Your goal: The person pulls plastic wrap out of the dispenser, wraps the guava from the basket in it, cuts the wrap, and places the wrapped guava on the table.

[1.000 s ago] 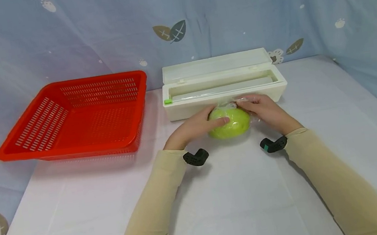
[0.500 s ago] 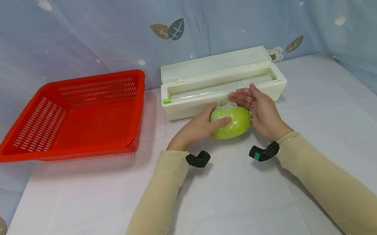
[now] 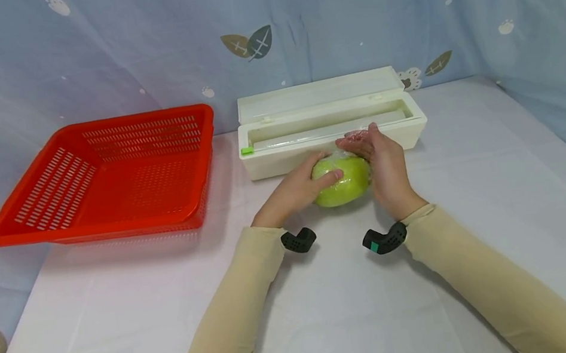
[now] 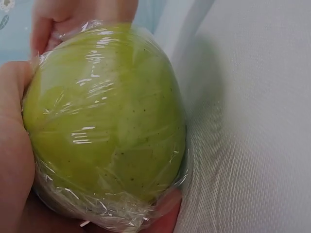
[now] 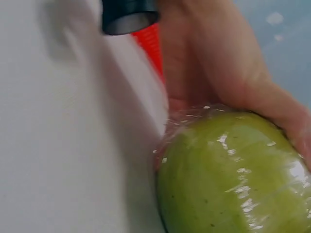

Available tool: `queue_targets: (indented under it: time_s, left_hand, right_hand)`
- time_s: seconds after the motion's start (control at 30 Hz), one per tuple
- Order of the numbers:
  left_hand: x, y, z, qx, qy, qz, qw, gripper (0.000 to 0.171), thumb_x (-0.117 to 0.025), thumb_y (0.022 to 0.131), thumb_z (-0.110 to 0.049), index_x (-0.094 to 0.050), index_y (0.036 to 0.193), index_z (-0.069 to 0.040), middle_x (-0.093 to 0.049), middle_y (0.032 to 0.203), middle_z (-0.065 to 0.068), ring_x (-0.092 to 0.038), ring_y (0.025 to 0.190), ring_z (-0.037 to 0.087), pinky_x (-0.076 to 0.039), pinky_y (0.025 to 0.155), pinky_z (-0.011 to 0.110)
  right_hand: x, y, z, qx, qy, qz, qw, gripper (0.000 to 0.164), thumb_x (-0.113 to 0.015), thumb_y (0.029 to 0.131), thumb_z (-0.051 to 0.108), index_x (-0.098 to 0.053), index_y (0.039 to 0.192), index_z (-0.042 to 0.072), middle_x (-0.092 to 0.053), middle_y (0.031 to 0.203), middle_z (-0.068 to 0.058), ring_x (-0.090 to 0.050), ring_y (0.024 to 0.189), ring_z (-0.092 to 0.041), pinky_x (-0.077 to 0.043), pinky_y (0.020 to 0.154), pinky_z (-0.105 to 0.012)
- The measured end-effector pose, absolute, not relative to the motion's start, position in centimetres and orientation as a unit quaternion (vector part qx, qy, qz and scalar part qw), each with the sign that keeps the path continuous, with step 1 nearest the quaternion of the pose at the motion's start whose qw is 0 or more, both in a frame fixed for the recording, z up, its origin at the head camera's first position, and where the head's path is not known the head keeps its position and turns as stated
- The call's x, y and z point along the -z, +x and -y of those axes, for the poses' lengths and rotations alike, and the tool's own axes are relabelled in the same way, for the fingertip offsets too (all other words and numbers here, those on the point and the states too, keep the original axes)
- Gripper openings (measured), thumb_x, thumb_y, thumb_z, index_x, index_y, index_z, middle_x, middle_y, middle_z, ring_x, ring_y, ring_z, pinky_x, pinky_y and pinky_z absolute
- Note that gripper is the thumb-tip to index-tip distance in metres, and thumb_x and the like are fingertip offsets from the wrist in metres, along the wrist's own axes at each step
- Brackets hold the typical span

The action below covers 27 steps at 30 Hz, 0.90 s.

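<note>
A round yellow-green fruit (image 3: 348, 183), speckled with small dark dots, is wrapped in clear cling film (image 4: 92, 97) that lies bunched at one end. My left hand (image 3: 298, 189) grips the fruit from its left side, thumb across the front and fingers behind it. On the other side my right hand (image 3: 387, 168) stands on edge with straight fingers, its palm against the film-covered fruit. Part of the film hangs over the right fingertips. In the right wrist view, the fruit (image 5: 233, 179) fills the lower right, with the left hand (image 5: 214, 58) beyond it.
Right behind the hands stands a white cling film box (image 3: 281, 166) with its lid (image 3: 320, 94) raised, a roll (image 3: 331, 132) inside and a green slider (image 3: 247, 151) at its left end. A red plastic basket (image 3: 150, 221) stands at the left on the white table (image 3: 335, 314).
My right hand has let go of the film at the fruit's top, turned its palm inward and moved left against the fruit's right side. The left hand keeps its grip.
</note>
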<state>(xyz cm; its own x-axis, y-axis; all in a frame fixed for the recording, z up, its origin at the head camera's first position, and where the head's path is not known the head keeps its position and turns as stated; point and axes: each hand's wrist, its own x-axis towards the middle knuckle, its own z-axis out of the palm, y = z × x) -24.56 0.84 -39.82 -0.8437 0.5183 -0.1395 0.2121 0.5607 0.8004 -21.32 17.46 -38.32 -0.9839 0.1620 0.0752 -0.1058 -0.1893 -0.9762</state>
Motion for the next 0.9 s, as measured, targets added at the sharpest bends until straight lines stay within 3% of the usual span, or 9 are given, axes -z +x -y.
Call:
queue_targets:
  time_s: [0.23,0.57,0.77,0.9]
  left_hand:
    - [39.7,-24.7,-0.7,-0.422,0.235,-0.857,0.18,0.063,-0.045,0.078,-0.066,-0.033,0.133,-0.04,-0.042,0.129,-0.01,-0.043,0.111,0.014,-0.034,0.093,0.039]
    - [39.5,-24.9,-0.7,-0.427,0.277,-0.843,0.173,0.055,-0.044,0.084,-0.059,-0.039,0.132,-0.034,-0.042,0.128,-0.011,-0.04,0.113,0.008,-0.031,0.096,0.032]
    - [39.3,-25.0,-0.4,-0.415,0.302,-0.842,0.165,0.051,-0.041,0.089,-0.051,-0.037,0.135,-0.032,-0.036,0.131,-0.005,-0.033,0.118,0.008,-0.028,0.098,0.032]
    - [39.2,-25.1,-0.4,-0.415,0.301,-0.842,0.169,0.05,-0.041,0.09,-0.049,-0.035,0.137,-0.031,-0.034,0.133,0.0,-0.031,0.121,0.012,-0.027,0.1,0.035]
  right_hand:
    - [38.4,-20.9,-16.6,-0.697,0.002,0.708,0.116,0.049,-0.038,0.093,0.043,-0.065,0.104,0.004,-0.065,0.102,-0.003,-0.049,0.11,-0.011,-0.029,0.097,-0.024]
    - [38.5,-20.5,-16.0,-0.643,0.025,0.752,0.144,0.041,-0.04,0.093,0.04,-0.063,0.111,0.012,-0.063,0.107,0.004,-0.044,0.115,-0.004,-0.027,0.098,-0.021]
    - [38.6,-20.5,-15.9,-0.605,0.046,0.785,0.129,0.037,-0.041,0.093,0.042,-0.065,0.11,0.019,-0.061,0.109,0.01,-0.045,0.113,-0.001,-0.03,0.097,-0.022]
    - [38.1,-20.4,-16.1,-0.61,0.06,0.782,0.112,0.036,-0.042,0.093,0.038,-0.063,0.113,0.016,-0.06,0.114,0.008,-0.045,0.114,-0.003,-0.03,0.097,-0.025]
